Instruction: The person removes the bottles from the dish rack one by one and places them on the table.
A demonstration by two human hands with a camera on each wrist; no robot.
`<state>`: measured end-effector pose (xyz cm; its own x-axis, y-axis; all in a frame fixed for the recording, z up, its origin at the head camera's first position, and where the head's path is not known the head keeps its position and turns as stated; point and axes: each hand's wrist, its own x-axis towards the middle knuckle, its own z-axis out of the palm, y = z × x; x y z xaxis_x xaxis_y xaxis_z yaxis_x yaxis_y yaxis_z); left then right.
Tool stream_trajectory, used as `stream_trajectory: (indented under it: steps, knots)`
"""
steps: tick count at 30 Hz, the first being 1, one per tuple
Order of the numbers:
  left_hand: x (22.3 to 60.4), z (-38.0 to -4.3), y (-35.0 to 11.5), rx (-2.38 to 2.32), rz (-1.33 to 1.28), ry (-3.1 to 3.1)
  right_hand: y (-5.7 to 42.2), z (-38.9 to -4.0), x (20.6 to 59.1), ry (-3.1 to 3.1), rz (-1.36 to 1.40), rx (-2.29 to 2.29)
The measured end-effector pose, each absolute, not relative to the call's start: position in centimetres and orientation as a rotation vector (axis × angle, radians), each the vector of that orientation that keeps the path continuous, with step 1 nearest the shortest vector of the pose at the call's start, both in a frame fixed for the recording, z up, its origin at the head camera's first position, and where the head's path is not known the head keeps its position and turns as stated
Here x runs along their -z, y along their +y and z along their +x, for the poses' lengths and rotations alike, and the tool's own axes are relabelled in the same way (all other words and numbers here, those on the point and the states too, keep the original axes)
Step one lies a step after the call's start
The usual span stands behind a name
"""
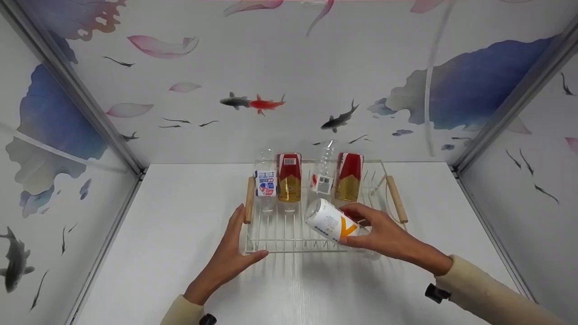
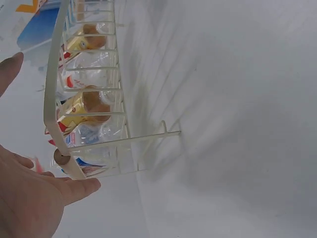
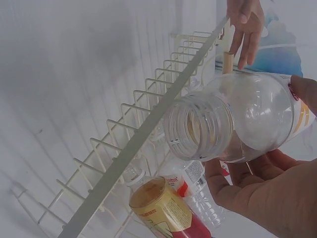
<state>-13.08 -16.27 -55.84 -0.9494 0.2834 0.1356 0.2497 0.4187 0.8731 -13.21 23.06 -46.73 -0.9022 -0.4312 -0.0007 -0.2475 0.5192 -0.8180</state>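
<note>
My right hand (image 1: 384, 230) grips a clear wide-mouthed plastic bottle (image 1: 332, 221) with a white label and an orange V-shaped mark. It is tilted over the front right of a cream wire rack (image 1: 311, 251); the right wrist view shows its uncapped threaded neck (image 3: 198, 126). My left hand (image 1: 235, 250) is spread at the rack's left front corner, fingers beside the wooden handle (image 1: 249, 198), thumb at the front rim. In the rack, left to right, lie a clear bottle (image 1: 266, 183) with a blue-and-white label, a red-and-gold bottle (image 1: 289, 178), another clear bottle (image 1: 322, 183) and a second red-and-gold bottle (image 1: 348, 178).
The rack stands on a white table (image 1: 189, 194), near the back wall (image 1: 289, 67), which is printed with fish and petals. A second wooden handle (image 1: 396, 198) is on the rack's right end. Printed side panels with metal corner strips enclose the table.
</note>
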Motion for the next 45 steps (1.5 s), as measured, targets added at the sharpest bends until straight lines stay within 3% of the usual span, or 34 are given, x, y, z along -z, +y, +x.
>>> stream_trajectory:
  steps: [24,45]
  knots:
    - [51.6,-10.8,-13.9,-1.428,0.804,2.621,22.7,-12.8,47.3,2.565,-0.694,1.22]
    - [50.6,-10.8,-12.0,-1.297,0.947,2.516,21.4,-12.6,47.2,2.518,-0.732,1.197]
